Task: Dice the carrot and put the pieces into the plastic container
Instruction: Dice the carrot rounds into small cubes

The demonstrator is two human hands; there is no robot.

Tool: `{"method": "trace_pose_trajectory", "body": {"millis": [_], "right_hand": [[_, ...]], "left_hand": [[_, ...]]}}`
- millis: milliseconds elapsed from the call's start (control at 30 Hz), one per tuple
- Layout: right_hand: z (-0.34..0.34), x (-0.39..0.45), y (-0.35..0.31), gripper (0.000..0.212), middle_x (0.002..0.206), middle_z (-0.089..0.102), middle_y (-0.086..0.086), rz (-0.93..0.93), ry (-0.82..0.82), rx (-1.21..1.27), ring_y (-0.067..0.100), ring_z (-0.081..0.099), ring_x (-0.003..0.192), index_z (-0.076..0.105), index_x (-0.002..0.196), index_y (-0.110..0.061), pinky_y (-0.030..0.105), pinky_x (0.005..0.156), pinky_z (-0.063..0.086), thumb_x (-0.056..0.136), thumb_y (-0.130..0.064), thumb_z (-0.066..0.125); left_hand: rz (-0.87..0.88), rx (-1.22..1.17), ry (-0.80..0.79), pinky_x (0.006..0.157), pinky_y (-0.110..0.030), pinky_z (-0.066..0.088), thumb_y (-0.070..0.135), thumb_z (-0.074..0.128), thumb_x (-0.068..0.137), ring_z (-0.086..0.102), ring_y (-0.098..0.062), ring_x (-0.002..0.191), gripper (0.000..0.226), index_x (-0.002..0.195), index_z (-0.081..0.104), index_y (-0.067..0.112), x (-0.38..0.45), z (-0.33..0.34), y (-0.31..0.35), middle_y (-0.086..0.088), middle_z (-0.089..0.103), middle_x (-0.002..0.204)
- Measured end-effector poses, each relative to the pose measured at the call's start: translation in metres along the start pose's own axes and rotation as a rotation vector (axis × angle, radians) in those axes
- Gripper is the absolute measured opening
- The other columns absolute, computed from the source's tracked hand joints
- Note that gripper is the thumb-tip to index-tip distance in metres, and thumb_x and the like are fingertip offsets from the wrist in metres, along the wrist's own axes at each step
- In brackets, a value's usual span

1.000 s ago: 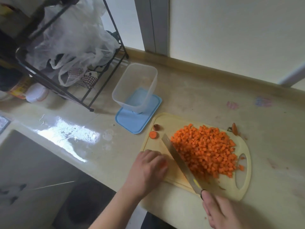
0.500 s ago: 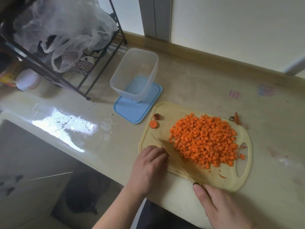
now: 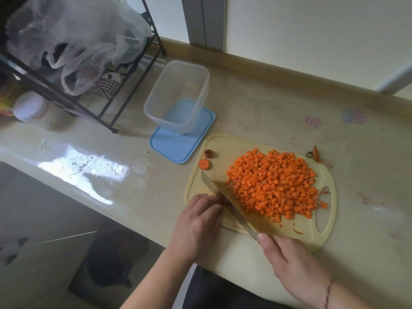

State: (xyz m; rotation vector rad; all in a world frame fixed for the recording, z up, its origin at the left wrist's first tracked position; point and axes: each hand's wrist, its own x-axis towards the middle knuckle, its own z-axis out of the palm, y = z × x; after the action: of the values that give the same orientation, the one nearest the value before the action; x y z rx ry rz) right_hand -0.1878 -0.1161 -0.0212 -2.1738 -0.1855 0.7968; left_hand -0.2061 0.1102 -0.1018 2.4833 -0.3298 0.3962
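Hundreds of small orange carrot cubes are lying heaped on the middle and right of a pale yellow cutting board, which is sitting at the front edge of a beige counter. The right hand is gripping the handle of a wide knife, thumb stretched along the top, and the blade is leaning against the left side of the heap with its tip pointing toward the far left corner of the board. The left hand is resting on the near left corner of the board with its fingers curled under, knuckles just beside the flat of the blade; whether it is pinching anything I cannot tell. Two round carrot ends are lying at the far left edge of the board, apart from the heap, and the carrot top is lying just off the board's far right corner. A clear plastic container is standing beyond the board to the left, set on its blue lid. A black wire rack holding a white plastic bag is standing farther left.
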Motion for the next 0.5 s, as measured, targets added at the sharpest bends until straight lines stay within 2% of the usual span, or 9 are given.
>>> {"method": "trace_pose_trajectory", "body": {"millis": [67,133,167,267,300,367,500], "right_hand": [[0.0,-0.005,0.0,0.055,0.058,0.055,-0.013,-0.008,0.002,0.019,0.007,0.053,0.058,0.044,0.06,-0.013,0.014,0.055,0.035,0.085,-0.059,0.026],[0.001,-0.009,0.003,0.066,0.057,0.054,-0.007,-0.023,0.012,0.034,0.008,0.052,0.056,0.047,0.061,-0.01,0.015,0.054,0.036,0.085,-0.067,0.024],[0.003,-0.01,0.007,0.074,0.059,0.056,-0.006,-0.038,0.02,0.035,0.008,0.054,0.06,0.05,0.064,-0.008,0.016,0.058,0.039,0.083,-0.074,0.022],[0.009,-0.01,0.016,0.092,0.087,0.068,0.003,-0.046,0.007,-0.017,0.009,0.06,0.087,0.062,0.085,-0.004,0.022,0.081,0.047,0.08,-0.082,0.013],[0.011,-0.01,0.016,0.092,0.086,0.067,0.004,-0.03,0.015,-0.035,0.007,0.06,0.089,0.062,0.084,-0.007,0.02,0.08,0.047,0.078,-0.083,0.011],[0.012,-0.007,0.011,0.084,0.072,0.062,0.001,-0.005,0.021,-0.074,0.005,0.058,0.078,0.057,0.072,-0.014,0.017,0.07,0.044,0.079,-0.082,0.008],[0.01,0.002,-0.002,0.059,0.053,0.043,0.0,0.007,0.024,-0.083,0.008,0.048,0.057,0.039,0.058,-0.019,0.024,0.055,0.036,0.081,-0.068,0.017]], "left_hand": [[-0.005,0.01,0.003,0.084,-0.029,0.053,0.017,0.059,0.101,0.064,-0.025,0.096,0.022,0.096,0.075,0.003,0.001,0.0,0.001,-0.009,0.069,0.102],[0.001,0.011,0.008,0.084,-0.028,0.052,0.015,0.061,0.099,0.064,-0.025,0.095,0.019,0.095,0.075,0.003,0.001,0.0,0.001,-0.009,0.069,0.101],[0.004,0.008,0.012,0.084,-0.027,0.052,0.015,0.061,0.098,0.064,-0.024,0.095,0.019,0.095,0.075,0.003,0.001,0.0,0.0,-0.009,0.069,0.101],[-0.012,-0.016,0.014,0.083,-0.028,0.053,0.018,0.057,0.102,0.064,-0.024,0.095,0.025,0.095,0.075,0.003,-0.001,0.001,-0.001,-0.009,0.069,0.102],[-0.015,-0.024,0.013,0.083,-0.029,0.053,0.019,0.055,0.103,0.065,-0.024,0.096,0.027,0.096,0.075,0.003,-0.003,0.002,-0.001,-0.009,0.069,0.103],[-0.021,-0.038,0.012,0.084,-0.029,0.054,0.021,0.053,0.105,0.065,-0.024,0.097,0.03,0.098,0.076,0.003,-0.003,0.002,-0.002,-0.009,0.07,0.104],[-0.047,-0.042,0.019,0.086,-0.024,0.052,0.017,0.059,0.1,0.065,-0.022,0.096,0.022,0.099,0.076,0.004,-0.004,0.001,-0.002,-0.008,0.07,0.105]]}}
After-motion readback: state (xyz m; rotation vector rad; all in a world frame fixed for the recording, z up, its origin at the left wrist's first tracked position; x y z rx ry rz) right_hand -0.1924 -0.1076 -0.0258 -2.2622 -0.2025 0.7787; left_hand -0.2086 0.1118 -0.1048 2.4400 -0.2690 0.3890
